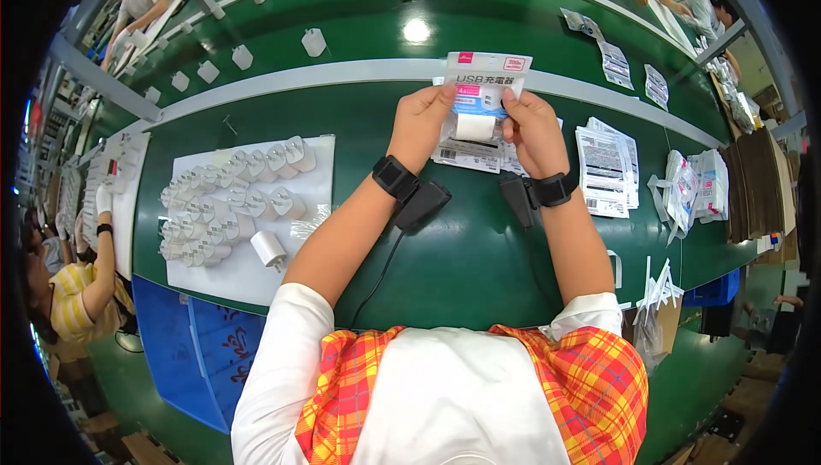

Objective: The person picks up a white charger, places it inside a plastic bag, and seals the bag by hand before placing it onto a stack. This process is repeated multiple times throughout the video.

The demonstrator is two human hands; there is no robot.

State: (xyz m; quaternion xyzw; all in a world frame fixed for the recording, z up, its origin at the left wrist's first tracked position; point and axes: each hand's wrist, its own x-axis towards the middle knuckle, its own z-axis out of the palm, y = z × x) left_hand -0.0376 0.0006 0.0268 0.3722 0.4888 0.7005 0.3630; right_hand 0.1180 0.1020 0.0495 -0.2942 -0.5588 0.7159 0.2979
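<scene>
Where the two hands converge, I have a clear packet (486,97) pinched at both sides: the left hand (422,123) is closed on its left edge, thumb toward the front, and the right hand (539,130) is closed on its right edge, beside the white charger (475,128) that appears to sit inside. I see the thumbs apart, the packet's face spanning the gap; what the fingertips do behind it I cannot tell. The packet's long axis appears to run away from the body, printed header at the far end, charger at the near end. I judge this relation to govern any coming move: the packet lies directly between the grips, neither hand clearly nearer, with its weight probably toward the wearer.

Below the packet, I note a pile of printed cards (466,159), partly covered by it. Farther right, on the right hand's side, lies a second pile of cards (604,170); past it come a bundle of packets (682,187) and a stack of brown cardboard (757,183). Leftward, on the left hand's side, a white board (218,278) carries a cluster of chargers (227,227), with a single charger (268,248) set apart at its near side. Outermost, I see a pale rail (342,69) crossing the green table (419,277) beyond the hands.
</scene>
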